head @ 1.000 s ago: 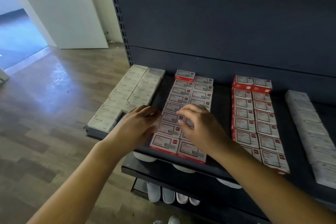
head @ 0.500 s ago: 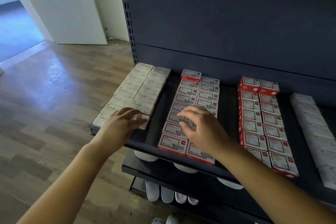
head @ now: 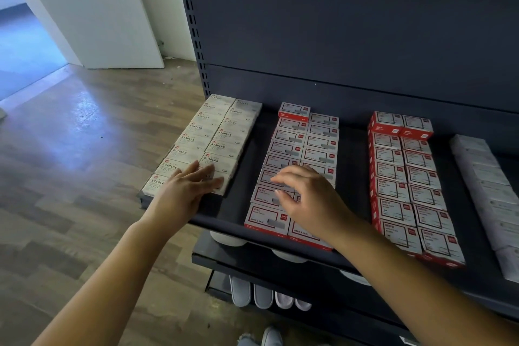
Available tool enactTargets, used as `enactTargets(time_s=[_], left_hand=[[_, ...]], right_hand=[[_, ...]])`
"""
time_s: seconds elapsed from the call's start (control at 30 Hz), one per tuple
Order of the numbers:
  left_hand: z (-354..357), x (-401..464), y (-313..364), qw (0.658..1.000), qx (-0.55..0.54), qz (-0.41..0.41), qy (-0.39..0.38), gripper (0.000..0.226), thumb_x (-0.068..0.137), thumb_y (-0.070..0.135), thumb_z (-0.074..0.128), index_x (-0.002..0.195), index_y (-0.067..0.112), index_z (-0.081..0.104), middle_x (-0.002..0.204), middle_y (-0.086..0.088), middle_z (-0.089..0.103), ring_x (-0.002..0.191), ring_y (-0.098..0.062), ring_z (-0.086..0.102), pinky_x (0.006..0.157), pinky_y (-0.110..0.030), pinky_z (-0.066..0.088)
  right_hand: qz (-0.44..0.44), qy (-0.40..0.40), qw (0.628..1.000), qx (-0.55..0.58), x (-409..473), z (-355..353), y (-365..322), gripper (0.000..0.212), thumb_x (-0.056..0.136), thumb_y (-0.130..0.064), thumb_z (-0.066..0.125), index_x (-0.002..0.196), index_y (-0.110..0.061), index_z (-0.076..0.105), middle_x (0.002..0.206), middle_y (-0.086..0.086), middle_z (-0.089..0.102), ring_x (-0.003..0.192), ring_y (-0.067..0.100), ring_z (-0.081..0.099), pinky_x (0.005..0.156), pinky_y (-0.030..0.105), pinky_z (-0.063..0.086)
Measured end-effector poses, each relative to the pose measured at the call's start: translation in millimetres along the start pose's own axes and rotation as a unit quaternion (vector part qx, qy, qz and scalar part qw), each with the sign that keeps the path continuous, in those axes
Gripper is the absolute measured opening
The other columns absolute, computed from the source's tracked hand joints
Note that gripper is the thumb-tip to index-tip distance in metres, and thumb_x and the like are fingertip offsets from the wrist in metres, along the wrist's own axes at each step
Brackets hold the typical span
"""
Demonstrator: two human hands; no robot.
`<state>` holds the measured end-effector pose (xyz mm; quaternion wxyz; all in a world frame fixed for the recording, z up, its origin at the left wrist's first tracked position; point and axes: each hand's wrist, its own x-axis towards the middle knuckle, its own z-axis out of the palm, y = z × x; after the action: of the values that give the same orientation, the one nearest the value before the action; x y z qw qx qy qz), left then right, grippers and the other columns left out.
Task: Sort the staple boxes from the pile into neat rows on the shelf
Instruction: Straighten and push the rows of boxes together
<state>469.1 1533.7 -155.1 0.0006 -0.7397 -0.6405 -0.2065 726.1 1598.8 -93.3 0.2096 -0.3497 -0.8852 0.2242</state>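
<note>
I see both arms stretched forward; my left hand [head: 186, 191] lies flat with straight fingers, my right hand [head: 307, 199] hovers, fingers loosely curled.

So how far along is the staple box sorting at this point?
Mostly done: cream STAPLES boxes, red-and-white boxes, red-sided boxes and pale grey boxes lie in double rows on the dark shelf. In hand: left hand presses the front cream box; right hand hovers. No loose pile visible.

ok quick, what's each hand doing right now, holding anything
Left hand: open, flat fingers resting on the front white staple box.
Right hand: open, fingers loosely curled above the red-trimmed staple boxes, holding nothing.
</note>
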Motion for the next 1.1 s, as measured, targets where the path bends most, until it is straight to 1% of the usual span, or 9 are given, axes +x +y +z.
enactTargets(time_s=[0.07,0.17,0.3,0.4,0.57,0.77,0.87,1.0,1.1], left_hand=[[-3,1,5,1.000,-0.009,-0.018,0.005,0.041,0.072,0.002,0.055,0.105,0.020,0.072,0.120,-0.016,0.063,0.112,-0.050,0.053,0.083,-0.066,0.044],[-9,8,23,1.000,-0.007,-0.018,0.011,0.028,0.074,0.016,0.053,0.094,0.020,0.071,0.109,-0.014,0.068,0.107,-0.035,0.061,0.077,-0.058,0.052],[-7,24,69,0.999,0.011,0.018,0.029,0.042,0.083,0.032,0.045,0.104,0.006,0.070,0.112,-0.013,0.067,0.107,-0.034,0.061,0.085,-0.053,0.052],[1,40,110,0.998,0.001,0.052,0.045,0.045,0.085,0.033,0.045,0.113,0.004,0.066,0.115,-0.014,0.065,0.110,-0.034,0.060,0.090,-0.051,0.049],[13,64,163,0.995,-0.008,0.090,0.046,0.045,0.084,0.033,0.045,0.112,0.005,0.066,0.114,-0.014,0.066,0.108,-0.035,0.061,0.088,-0.047,0.046],[32,87,216,0.994,-0.008,0.107,0.027,0.046,0.084,0.034,0.045,0.112,0.005,0.067,0.113,-0.014,0.067,0.108,-0.037,0.061,0.084,-0.051,0.052],[43,98,252,0.991,-0.012,0.127,0.027,0.043,0.084,0.033,0.045,0.111,0.008,0.067,0.112,-0.013,0.066,0.108,-0.034,0.060,0.082,-0.049,0.053],[58,115,302,0.987,0.000,0.158,0.031,0.038,0.083,0.031,0.045,0.111,0.013,0.063,0.113,-0.009,0.065,0.112,-0.024,0.047,0.085,-0.044,0.050],[71,127,340,0.986,0.029,0.163,-0.001,0.042,0.084,0.032,0.042,0.111,0.011,0.066,0.113,-0.008,0.065,0.112,-0.029,0.055,0.087,-0.046,0.052]], right_hand=[[0.001,0.001,1.000,0.001,-3,0,2,0.028,0.090,-0.013,0.058,0.117,-0.006,0.063,0.114,0.005,0.061,0.111,0.017,0.052,0.094,0.020,0.038],[0.007,0.008,1.000,0.001,-10,-4,6,0.029,0.091,-0.015,0.057,0.119,-0.008,0.062,0.118,0.002,0.060,0.114,0.014,0.049,0.092,0.013,0.031],[0.018,0.027,0.999,-0.010,-20,-12,17,0.030,0.091,-0.015,0.057,0.119,-0.009,0.062,0.119,0.001,0.059,0.115,0.014,0.048,0.093,0.012,0.027],[0.027,0.041,0.998,-0.026,-29,-24,31,0.030,0.090,-0.014,0.058,0.120,-0.008,0.061,0.117,0.002,0.060,0.115,0.015,0.048,0.093,0.015,0.029],[0.059,0.060,0.995,-0.047,-57,-50,64,0.031,0.089,-0.014,0.060,0.120,-0.008,0.061,0.116,0.004,0.060,0.111,0.020,0.050,0.091,0.022,0.034],[0.106,0.095,0.989,-0.048,-100,-90,107,0.035,0.091,-0.016,0.057,0.124,-0.009,0.057,0.123,0.001,0.055,0.119,0.016,0.045,0.097,0.020,0.030],[0.119,0.129,0.984,-0.044,-125,-112,127,0.033,0.086,-0.009,0.063,0.119,-0.006,0.062,0.118,0.004,0.059,0.114,0.019,0.050,0.095,0.023,0.032],[0.113,0.171,0.976,-0.072,-160,-137,162,0.030,0.080,-0.007,0.070,0.109,-0.003,0.066,0.106,0.008,0.065,0.100,0.022,0.059,0.085,0.030,0.045],[0.102,0.184,0.970,-0.118,-187,-157,189,0.029,0.076,-0.010,0.065,0.104,-0.002,0.068,0.101,0.009,0.066,0.091,0.027,0.063,0.080,0.030,0.049]])
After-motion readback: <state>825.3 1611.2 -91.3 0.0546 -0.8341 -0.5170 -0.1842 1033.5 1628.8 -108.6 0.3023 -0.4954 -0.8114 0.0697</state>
